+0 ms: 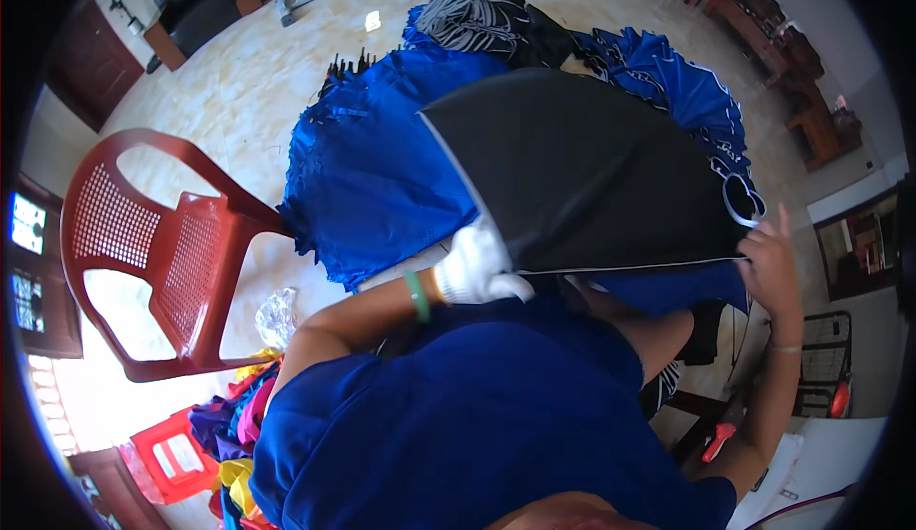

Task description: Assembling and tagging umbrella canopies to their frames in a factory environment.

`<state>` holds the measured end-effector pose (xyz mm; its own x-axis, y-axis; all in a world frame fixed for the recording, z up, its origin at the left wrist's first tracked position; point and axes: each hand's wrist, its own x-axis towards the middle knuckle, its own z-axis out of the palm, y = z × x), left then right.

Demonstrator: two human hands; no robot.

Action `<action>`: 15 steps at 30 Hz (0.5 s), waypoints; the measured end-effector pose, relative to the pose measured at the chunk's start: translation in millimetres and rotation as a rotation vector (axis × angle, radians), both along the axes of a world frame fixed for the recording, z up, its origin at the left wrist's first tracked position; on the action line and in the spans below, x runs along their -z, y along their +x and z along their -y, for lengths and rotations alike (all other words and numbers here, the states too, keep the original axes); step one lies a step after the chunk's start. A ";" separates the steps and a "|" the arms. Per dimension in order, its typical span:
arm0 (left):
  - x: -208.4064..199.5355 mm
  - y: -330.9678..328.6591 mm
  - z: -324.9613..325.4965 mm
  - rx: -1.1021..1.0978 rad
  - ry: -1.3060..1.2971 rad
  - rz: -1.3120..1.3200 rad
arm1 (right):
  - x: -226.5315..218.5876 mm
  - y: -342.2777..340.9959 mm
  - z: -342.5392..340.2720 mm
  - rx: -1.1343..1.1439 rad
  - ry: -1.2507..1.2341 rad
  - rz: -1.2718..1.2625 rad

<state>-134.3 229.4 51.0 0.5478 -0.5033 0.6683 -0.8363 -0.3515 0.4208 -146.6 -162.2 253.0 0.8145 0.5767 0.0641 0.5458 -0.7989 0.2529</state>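
I see the black canopy [592, 167], blue fabric pile [372, 163] left of it. Left hand [472, 268], gloved, at canopy's near-left corner; can't tell finger closure. Right hand [771, 265] pinches its near-right corner.

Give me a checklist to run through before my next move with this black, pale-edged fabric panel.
1. Black, pale-edged fabric panel spread broadly: ok.
2. Left hand in white knit glove at the panel's left edge: ok.
3. Bare right hand at its lower right corner: ok.
4. Both hands gloved: not ok, only the left.
5. Red-brown plastic armchair apart from the panel: ok.
6. Panel's underside free of snags: cannot tell, hidden.
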 end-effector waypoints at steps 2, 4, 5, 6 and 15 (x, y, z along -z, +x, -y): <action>16.2 -5.0 -17.8 -0.073 -0.056 -0.062 | -11.6 -26.7 5.4 0.052 0.016 0.092; 21.7 -8.0 -30.0 -0.082 -0.071 -0.105 | -20.7 -59.3 -18.5 0.012 0.148 0.219; 23.6 -7.2 -33.8 -0.109 -0.135 -0.162 | -27.9 -77.2 -28.1 0.031 0.151 0.222; 25.8 -6.7 -38.0 -0.142 -0.200 -0.220 | -35.4 -93.1 -37.6 0.007 0.229 0.134; 7.9 86.1 21.3 -0.917 -0.725 -0.137 | 3.2 -80.8 -118.3 -0.040 0.551 -0.077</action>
